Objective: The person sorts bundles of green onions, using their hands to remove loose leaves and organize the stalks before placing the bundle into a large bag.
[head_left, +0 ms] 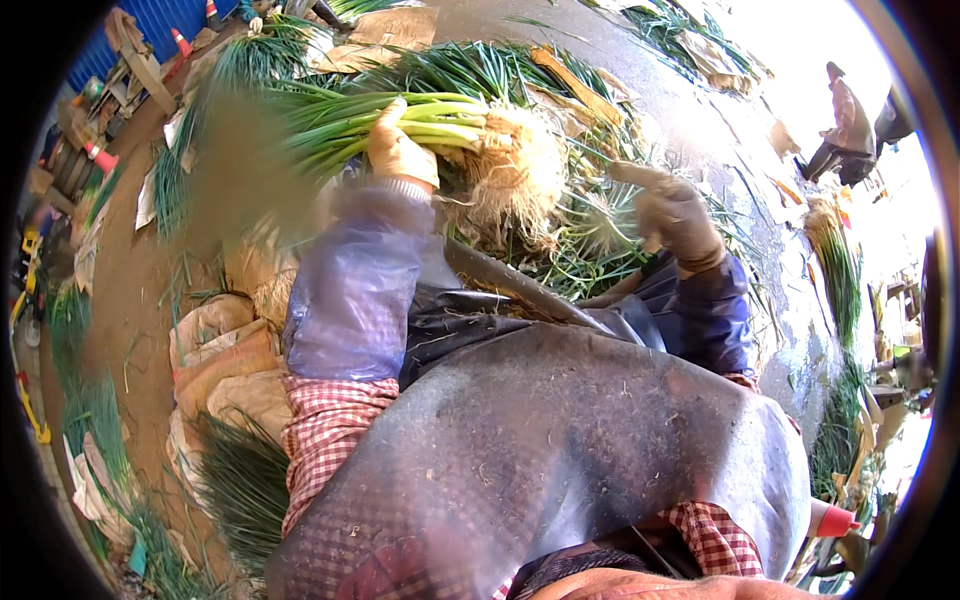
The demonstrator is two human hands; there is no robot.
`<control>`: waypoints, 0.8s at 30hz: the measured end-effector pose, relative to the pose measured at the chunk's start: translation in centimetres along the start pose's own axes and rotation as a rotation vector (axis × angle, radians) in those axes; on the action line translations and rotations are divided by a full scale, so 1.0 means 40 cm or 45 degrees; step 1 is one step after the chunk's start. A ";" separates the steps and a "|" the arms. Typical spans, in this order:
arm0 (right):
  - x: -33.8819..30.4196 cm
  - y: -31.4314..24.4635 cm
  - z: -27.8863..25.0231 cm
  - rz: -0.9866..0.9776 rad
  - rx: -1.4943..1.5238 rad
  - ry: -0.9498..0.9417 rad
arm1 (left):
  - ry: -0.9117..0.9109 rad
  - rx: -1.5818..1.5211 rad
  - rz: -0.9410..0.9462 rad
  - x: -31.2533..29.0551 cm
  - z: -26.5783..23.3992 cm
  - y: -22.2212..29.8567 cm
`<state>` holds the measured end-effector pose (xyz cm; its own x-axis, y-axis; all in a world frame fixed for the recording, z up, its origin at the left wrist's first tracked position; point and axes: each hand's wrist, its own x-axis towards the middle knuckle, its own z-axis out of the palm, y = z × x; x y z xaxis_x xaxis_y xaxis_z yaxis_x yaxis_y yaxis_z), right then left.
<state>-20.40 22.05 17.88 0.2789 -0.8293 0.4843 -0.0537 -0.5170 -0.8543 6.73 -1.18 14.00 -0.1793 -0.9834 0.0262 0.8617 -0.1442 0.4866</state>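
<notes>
My gloved left hand (400,150) is closed around a thick bunch of green onions (450,122). Their pale, shaggy roots point right and the green leaves stretch left. To the right of the roots is my gloved right hand (675,215), somewhat blurred. Its index finger reaches left toward the bunch, apart from the thumb, and I see nothing held in it. Loose onion stalks and trimmings (600,240) lie beneath, between the two hands. A dark, dirt-flecked apron (600,430) covers my lap.
More onions (430,70) are heaped beyond my hands. Sacks (225,350) and leaves (240,480) lie at left. Traffic cones (180,43) and a blue wall (160,20) are far left. A bent-over person (845,125) is far right, near an onion bundle (832,265). A blurry smear hides part of the left side.
</notes>
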 end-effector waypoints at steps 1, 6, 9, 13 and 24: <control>-0.001 0.034 0.002 0.090 -0.098 0.013 | -0.027 0.050 0.027 -0.012 0.008 -0.009; 0.118 0.089 0.169 0.096 -1.059 -0.152 | 0.133 0.227 0.011 -0.069 -0.028 -0.084; 0.156 0.129 0.255 0.185 -1.727 -0.507 | 0.186 0.190 0.009 -0.065 -0.039 -0.136; 0.145 0.138 0.283 -0.063 -1.691 -0.200 | 0.308 0.228 -0.095 -0.076 -0.007 -0.125; 0.008 0.189 0.160 0.106 -1.208 -0.291 | 0.428 0.113 0.163 0.022 -0.077 -0.071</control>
<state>-14.59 19.22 10.36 0.4134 -0.8612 0.2957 -0.8024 -0.4980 -0.3288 5.60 -1.99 9.96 0.1059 -0.9761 -0.1896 0.8200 -0.0221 0.5719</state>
